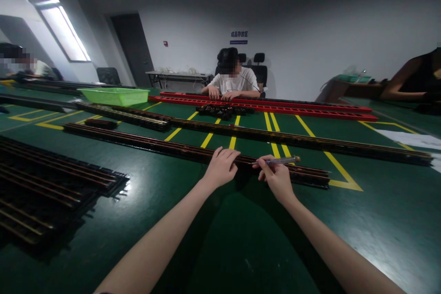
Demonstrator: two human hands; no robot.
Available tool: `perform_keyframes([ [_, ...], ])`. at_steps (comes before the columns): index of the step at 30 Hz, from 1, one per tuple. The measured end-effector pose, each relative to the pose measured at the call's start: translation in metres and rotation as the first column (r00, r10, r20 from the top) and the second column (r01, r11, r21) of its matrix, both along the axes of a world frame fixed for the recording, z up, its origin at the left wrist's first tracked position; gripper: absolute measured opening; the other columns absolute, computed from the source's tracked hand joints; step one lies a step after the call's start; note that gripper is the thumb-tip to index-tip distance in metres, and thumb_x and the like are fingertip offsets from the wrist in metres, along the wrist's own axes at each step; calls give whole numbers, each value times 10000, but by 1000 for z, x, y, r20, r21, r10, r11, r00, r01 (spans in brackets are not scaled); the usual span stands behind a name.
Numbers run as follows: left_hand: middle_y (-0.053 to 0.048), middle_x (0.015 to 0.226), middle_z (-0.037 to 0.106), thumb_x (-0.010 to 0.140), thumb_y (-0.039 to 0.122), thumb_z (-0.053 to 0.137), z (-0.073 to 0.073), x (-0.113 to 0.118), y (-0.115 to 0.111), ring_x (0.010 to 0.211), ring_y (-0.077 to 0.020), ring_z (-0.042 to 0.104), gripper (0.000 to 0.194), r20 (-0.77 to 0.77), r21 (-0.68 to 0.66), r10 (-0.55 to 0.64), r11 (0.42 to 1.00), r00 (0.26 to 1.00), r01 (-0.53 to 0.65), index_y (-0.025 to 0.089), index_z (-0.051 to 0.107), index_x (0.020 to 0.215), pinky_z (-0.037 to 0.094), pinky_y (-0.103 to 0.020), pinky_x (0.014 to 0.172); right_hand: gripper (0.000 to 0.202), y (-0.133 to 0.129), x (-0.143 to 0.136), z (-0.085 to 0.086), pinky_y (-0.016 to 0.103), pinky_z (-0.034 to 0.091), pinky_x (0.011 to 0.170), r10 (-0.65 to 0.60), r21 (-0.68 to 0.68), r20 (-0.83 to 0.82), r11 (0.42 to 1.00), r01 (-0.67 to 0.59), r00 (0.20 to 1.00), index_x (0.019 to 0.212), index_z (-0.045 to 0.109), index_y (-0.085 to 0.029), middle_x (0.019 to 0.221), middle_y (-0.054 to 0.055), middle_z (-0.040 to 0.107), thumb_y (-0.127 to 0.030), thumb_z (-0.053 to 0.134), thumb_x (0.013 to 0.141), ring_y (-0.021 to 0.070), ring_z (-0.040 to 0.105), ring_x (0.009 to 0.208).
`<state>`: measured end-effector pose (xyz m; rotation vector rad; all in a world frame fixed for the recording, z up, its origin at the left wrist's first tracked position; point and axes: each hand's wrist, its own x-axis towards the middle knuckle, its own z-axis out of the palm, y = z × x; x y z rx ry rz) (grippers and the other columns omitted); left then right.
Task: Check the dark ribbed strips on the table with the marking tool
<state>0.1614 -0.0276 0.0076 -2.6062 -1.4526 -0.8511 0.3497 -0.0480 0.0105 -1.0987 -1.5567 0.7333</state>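
Note:
A long dark track strip (155, 144) with copper-coloured rails lies across the green table in front of me. My left hand (220, 167) is laid over it, fingers reaching across the top and thumb on the near side, gripping it. To the right, my right hand (277, 177) pinches a slim screwdriver (284, 160) with a clear handle and a brass-coloured end. Its thin tip points left, close to the strip between my two hands. Whether the tip touches the strip I cannot tell.
More track strips (310, 143) lie beyond, and a stack of them (51, 183) at the left. Farther back are black parts (223, 111), red slotted rails (275, 108) and a green bin (115, 96). A co-worker (237, 78) sits opposite; others sit at both sides.

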Motion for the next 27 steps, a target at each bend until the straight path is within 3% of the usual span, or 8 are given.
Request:
perform_keyframes([
  [7,-75,1251,587,878,235,417,-3,1,1,1189,-193,495,400,-2,1,6,1000,1000,-6,156,492,1262,248,-450,1112,365,1,1,-3,233,430,399,-97,9,-98,995,98,990,762,590,-166,693,67,688,-528,568,804,120,558,424],
  [27,-55,1155,621,894,251,442,-6,5,2,1089,-192,542,298,-67,79,70,995,995,-65,169,546,1162,355,-387,998,343,0,4,-2,244,443,429,-53,-14,-60,999,53,997,789,592,-166,726,68,686,-504,552,830,124,571,456],
])
